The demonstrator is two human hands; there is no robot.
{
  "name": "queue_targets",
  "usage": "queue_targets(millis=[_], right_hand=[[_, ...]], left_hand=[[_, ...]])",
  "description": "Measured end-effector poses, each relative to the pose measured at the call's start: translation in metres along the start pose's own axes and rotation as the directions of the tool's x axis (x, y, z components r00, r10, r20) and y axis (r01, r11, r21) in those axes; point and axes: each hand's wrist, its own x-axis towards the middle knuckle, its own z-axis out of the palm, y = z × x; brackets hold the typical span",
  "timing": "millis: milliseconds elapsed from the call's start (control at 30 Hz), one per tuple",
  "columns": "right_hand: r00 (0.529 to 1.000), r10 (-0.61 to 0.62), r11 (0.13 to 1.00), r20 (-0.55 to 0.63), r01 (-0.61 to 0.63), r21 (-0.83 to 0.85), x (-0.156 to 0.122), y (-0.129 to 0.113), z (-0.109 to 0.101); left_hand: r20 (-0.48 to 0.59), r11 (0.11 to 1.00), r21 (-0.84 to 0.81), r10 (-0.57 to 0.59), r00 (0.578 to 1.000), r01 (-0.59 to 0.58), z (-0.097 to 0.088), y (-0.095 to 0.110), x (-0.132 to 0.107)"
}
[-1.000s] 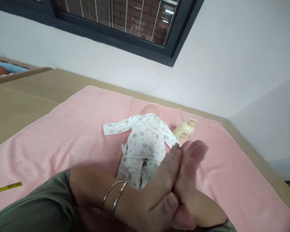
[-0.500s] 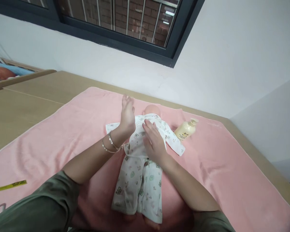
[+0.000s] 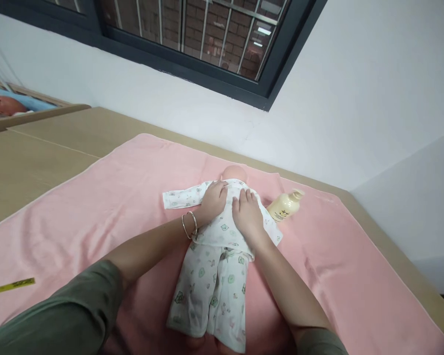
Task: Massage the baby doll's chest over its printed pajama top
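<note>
A baby doll (image 3: 234, 173) lies stretched out on a pink blanket (image 3: 133, 167), its head toward the wall. It wears a white printed top (image 3: 224, 229) and matching trousers (image 3: 200, 281). My left hand (image 3: 213, 199) rests flat on the left side of the top, near the shoulder, with two bracelets on the wrist. On the right side of the top lies my right hand (image 3: 247, 212), fingers extended. Neither hand grips anything. Only the back of the doll's head and its feet show outside the clothes.
A cream pump bottle (image 3: 285, 204) leans on the blanket by the doll's right-hand sleeve. A yellow strip (image 3: 11, 286) lies at the lower left. Behind the wooden table (image 3: 52, 148) are a white wall and a dark-framed window (image 3: 207, 64). Another doll (image 3: 3, 104) lies in a tray, far left.
Both hands were raised over the doll's top, the left one upright and blurred. Now they have come down and lie flat on it.
</note>
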Motion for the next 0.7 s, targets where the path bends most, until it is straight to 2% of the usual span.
queue_targets(millis=[33,100,200,267,367,433,467,533,633,700], right_hand=[[1.000,-0.023,0.999,-0.002,0.023,-0.038,-0.006,-0.007,0.001],[0.989,-0.142,0.987,0.042,0.144,-0.069,-0.013,-0.016,0.001],[0.954,-0.275,0.960,0.116,0.278,-0.012,-0.002,-0.009,-0.001],[0.955,-0.270,0.963,0.119,0.266,0.050,0.015,0.006,-0.003],[0.992,-0.109,0.992,0.063,0.104,0.068,0.028,0.022,-0.005],[1.000,-0.018,1.000,0.007,0.018,0.006,0.023,0.020,-0.003],[1.000,-0.019,0.999,-0.011,0.019,-0.028,0.017,0.015,-0.002],[0.994,-0.112,0.992,0.002,0.112,-0.054,0.006,0.003,0.001],[0.965,-0.255,0.967,0.062,0.254,0.026,0.004,-0.002,0.003],[0.972,-0.227,0.972,0.056,0.222,0.083,0.014,0.005,0.003]], left_hand=[[-0.004,1.000,-0.005,-0.012,1.000,0.012,0.000,-0.001,0.001],[-0.011,0.999,-0.023,-0.045,0.999,0.045,0.000,-0.001,0.002],[-0.017,0.996,-0.055,-0.064,0.998,0.063,0.000,-0.001,0.002],[-0.018,0.997,-0.055,-0.050,0.999,0.049,0.000,-0.001,0.002],[-0.026,0.998,-0.049,-0.044,0.999,0.042,0.000,0.000,0.001],[-0.035,0.997,-0.056,-0.057,0.998,0.055,0.000,0.001,0.001],[-0.038,0.996,-0.062,-0.063,0.997,0.060,0.000,0.001,0.001],[-0.040,0.995,-0.076,-0.068,0.997,0.065,0.000,0.001,0.001],[-0.037,0.994,-0.087,-0.065,0.997,0.062,0.000,0.001,0.001],[-0.036,0.995,-0.076,-0.061,0.998,0.058,0.000,0.001,0.001]])
